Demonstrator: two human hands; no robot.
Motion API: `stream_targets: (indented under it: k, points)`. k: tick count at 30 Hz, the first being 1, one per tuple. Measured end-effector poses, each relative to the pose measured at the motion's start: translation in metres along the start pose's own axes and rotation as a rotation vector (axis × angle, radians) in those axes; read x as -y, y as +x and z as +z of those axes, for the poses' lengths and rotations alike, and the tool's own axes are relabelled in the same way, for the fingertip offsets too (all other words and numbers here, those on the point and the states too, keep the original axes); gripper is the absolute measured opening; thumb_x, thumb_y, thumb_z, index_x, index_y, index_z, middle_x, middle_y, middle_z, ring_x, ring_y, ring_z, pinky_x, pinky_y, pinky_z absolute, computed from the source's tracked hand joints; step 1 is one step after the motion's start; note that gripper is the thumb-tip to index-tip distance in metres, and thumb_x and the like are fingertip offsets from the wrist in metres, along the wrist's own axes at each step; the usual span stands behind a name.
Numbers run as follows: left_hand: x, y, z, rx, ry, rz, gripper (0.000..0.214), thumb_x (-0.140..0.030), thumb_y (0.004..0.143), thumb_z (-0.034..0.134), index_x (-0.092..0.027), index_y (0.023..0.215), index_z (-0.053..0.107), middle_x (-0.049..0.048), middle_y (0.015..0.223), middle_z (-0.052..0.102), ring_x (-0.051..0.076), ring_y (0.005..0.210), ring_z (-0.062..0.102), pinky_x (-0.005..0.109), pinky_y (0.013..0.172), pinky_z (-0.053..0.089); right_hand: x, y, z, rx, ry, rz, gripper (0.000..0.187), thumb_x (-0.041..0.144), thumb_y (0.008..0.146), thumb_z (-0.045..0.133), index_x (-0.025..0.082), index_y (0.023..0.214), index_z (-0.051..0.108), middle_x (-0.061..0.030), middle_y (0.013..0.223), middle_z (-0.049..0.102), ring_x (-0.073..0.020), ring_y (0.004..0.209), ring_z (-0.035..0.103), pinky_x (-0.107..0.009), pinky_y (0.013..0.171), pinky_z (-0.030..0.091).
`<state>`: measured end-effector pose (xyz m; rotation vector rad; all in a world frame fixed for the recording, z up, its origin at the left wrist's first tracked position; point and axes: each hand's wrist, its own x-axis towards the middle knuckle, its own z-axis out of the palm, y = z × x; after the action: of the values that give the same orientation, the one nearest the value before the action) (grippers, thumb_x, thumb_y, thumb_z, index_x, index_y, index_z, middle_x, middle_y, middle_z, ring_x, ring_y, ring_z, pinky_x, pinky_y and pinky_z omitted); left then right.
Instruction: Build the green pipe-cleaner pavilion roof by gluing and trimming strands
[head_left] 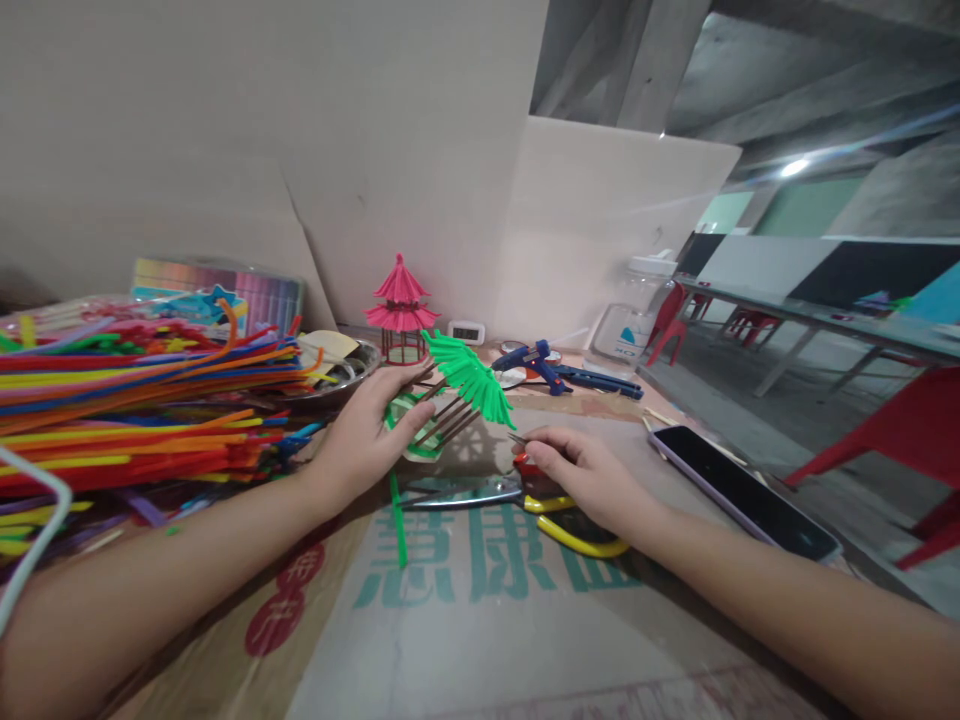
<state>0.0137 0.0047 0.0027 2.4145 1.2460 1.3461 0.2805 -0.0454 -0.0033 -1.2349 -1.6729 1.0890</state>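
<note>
My left hand is closed around a small pavilion model, gripping its brown posts. The model's bright green fringed roof, apparently of pipe cleaners, tilts to the right, and its green-edged base shows under my fingers. My right hand is pinched just right of the roof's lower edge. A small metal-tipped tool pokes out from its fingers; most of it is hidden. Below lie scissors with yellow handles, near a red piece beside my right fingers. A green strip lies across the table under the model.
Bundled colourful pipe cleaners fill the left, before a marker set. A pink-roofed pavilion, small clock, blue glue gun and clear jug stand behind. A phone lies right.
</note>
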Motion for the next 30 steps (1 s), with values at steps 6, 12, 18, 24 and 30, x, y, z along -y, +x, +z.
stream_targets:
  k: [6, 12, 18, 24, 30]
  points:
    - [-0.0002, 0.0005, 0.0004, 0.006, 0.003, 0.002, 0.045, -0.046, 0.094, 0.052, -0.017, 0.128, 0.056, 0.0099, 0.126, 0.061, 0.025, 0.119, 0.056, 0.040, 0.108, 0.041, -0.0004, 0.0003, 0.0004, -0.015, 0.032, 0.016, 0.030, 0.047, 0.086, 0.057, 0.020, 0.092, 0.070, -0.0040, 0.087, 0.069, -0.0200, 0.077, 0.068, -0.033, 0.071, 0.061]
    - [0.0015, 0.0005, 0.0017, -0.001, 0.005, 0.012, 0.044, -0.045, 0.095, 0.052, -0.017, 0.128, 0.056, 0.0099, 0.126, 0.061, 0.025, 0.119, 0.056, 0.040, 0.107, 0.041, 0.0052, -0.0012, 0.0003, -0.018, 0.025, 0.019, 0.029, 0.046, 0.087, 0.056, 0.020, 0.091, 0.069, -0.0039, 0.087, 0.070, -0.0203, 0.078, 0.070, -0.031, 0.068, 0.060]
    - [0.0010, 0.0000, 0.0017, -0.003, 0.006, 0.012, 0.043, -0.046, 0.094, 0.052, -0.018, 0.128, 0.056, 0.0093, 0.126, 0.061, 0.025, 0.119, 0.056, 0.041, 0.107, 0.042, 0.0048, -0.0004, -0.0003, -0.035, -0.059, -0.037, 0.027, 0.042, 0.088, 0.054, 0.020, 0.090, 0.070, -0.0048, 0.089, 0.072, -0.0205, 0.080, 0.070, -0.031, 0.069, 0.060]
    - [0.0019, -0.0010, 0.0006, -0.001, 0.012, 0.012, 0.045, -0.046, 0.094, 0.051, -0.018, 0.129, 0.055, 0.0094, 0.126, 0.061, 0.025, 0.119, 0.056, 0.041, 0.107, 0.042, 0.0005, -0.0004, 0.0006, 0.011, 0.019, 0.013, 0.029, 0.045, 0.087, 0.056, 0.019, 0.095, 0.068, -0.0039, 0.086, 0.069, -0.0182, 0.074, 0.069, -0.031, 0.069, 0.060]
    - [0.0024, -0.0006, 0.0017, -0.002, 0.012, 0.020, 0.045, -0.046, 0.095, 0.051, -0.017, 0.129, 0.055, 0.0098, 0.126, 0.061, 0.025, 0.119, 0.057, 0.041, 0.107, 0.042, 0.0054, -0.0019, 0.0004, -0.023, 0.000, -0.003, 0.029, 0.044, 0.087, 0.055, 0.019, 0.092, 0.068, -0.0040, 0.087, 0.069, -0.0189, 0.077, 0.069, -0.030, 0.068, 0.060]
